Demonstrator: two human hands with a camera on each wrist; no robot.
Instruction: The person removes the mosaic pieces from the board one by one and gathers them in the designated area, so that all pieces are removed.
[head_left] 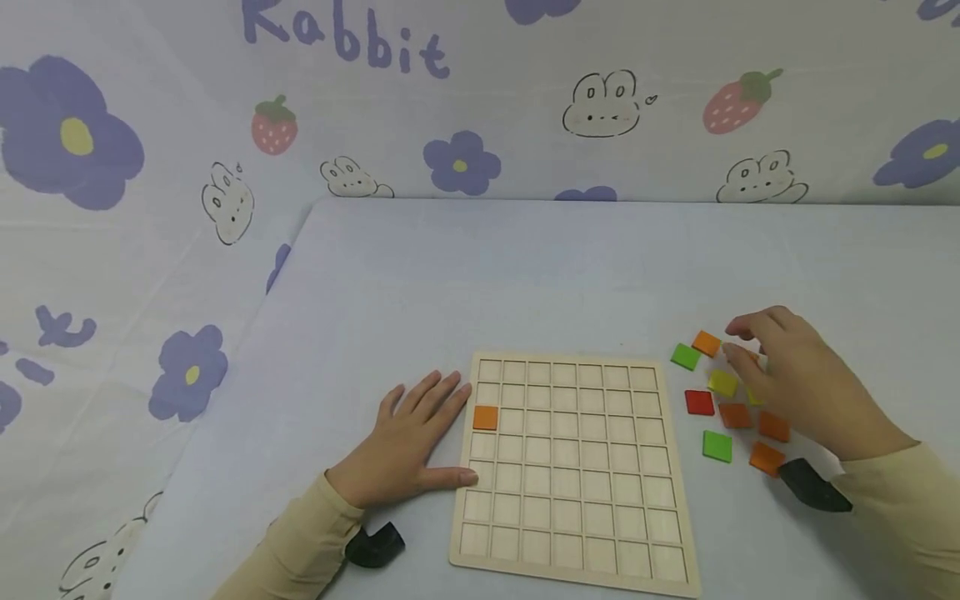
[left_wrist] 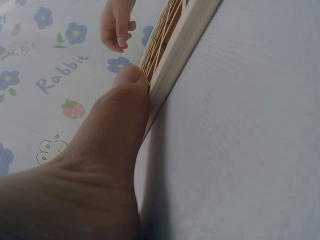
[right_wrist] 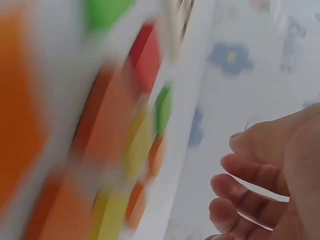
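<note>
A square wooden grid board (head_left: 568,467) lies on the table, with one orange tile (head_left: 485,417) in a cell at its left side. My left hand (head_left: 405,446) is spread out along the board's left edge, its thumb touching that edge. My right hand (head_left: 795,379) is above the loose tiles, thumb and index finger apart, fingers loosely bent. The right wrist view shows nothing between its fingers. Near it lie an orange tile (head_left: 707,342), a yellow tile (head_left: 723,383), a red tile (head_left: 700,402) and green tiles, one of them a green tile (head_left: 717,446). The hand partly hides other tiles.
A pale cloth covers the table (head_left: 420,275). Behind it hangs a cloth backdrop (head_left: 510,100) printed with flowers, rabbits and strawberries. A black band part (head_left: 815,485) shows at the right wrist, and another black part (head_left: 375,546) at the left wrist.
</note>
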